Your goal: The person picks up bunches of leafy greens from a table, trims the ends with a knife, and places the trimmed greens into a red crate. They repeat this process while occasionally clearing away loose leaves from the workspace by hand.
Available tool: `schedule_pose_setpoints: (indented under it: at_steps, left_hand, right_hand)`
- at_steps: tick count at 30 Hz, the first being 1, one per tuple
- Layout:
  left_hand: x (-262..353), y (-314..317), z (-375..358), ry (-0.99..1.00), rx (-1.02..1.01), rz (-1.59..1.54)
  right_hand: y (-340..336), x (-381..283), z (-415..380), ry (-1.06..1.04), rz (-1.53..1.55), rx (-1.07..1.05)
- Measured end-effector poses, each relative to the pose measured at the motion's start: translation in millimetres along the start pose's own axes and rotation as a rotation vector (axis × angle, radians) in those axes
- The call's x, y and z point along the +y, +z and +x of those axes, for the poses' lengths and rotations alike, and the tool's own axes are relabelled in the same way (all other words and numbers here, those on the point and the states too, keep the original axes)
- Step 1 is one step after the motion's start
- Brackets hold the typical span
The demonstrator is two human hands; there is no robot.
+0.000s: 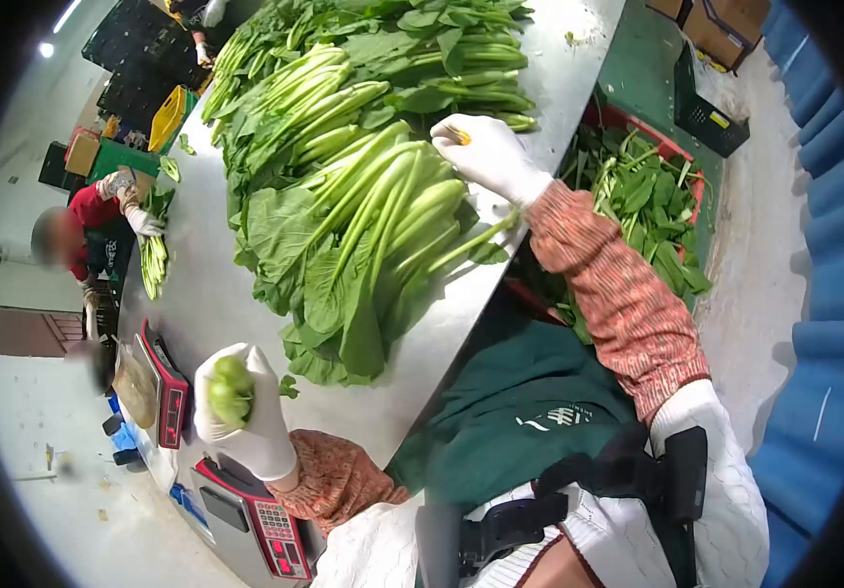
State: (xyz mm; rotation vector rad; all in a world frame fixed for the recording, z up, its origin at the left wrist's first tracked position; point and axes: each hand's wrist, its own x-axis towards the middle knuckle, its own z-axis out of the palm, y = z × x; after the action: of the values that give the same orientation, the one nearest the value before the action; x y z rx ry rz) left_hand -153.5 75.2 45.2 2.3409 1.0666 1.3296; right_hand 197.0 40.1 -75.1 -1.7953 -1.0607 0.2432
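Observation:
My left hand [263,421], in a white glove, is closed round green stalks [231,392] whose pale cut ends point up at me. It is over the metal table's near left part, beside the scales. My right hand [495,162], also white-gloved, is curled shut at the right side of the big pile of leafy greens [383,211]. A small orange-yellow thing [461,137] shows between its fingers; its kind is too hidden to tell. Long stalks and broad leaves lie just below this hand.
Two red scales [175,404] [270,529] stand at the left edge of the metal table [208,284]. A red crate [698,201] of loose leaves stands at right. Across the table, a person in red [98,201] holds greens. A black crate [711,113] sits beyond.

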Motion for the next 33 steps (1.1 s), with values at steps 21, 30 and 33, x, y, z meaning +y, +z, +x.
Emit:
schedule_pose_setpoints:
  at_steps: [21, 30, 33]
  left_hand:
    - [11.4, 151.0, 5.7, 0.386, -0.294, -0.047]
    - [134.3, 136.1, 15.6, 0.619, -0.313, -0.135]
    - [169.0, 151.3, 12.3, 0.671, -0.322, -0.273]
  right_hand:
    - [-16.9, -51.4, -93.7, -0.106, 0.047, 0.248]
    - [-97.6, -70.2, -132.9, -0.105, -0.135, 0.405]
    - [-133.4, -63.2, -142.5, -0.151, -0.196, 0.568]
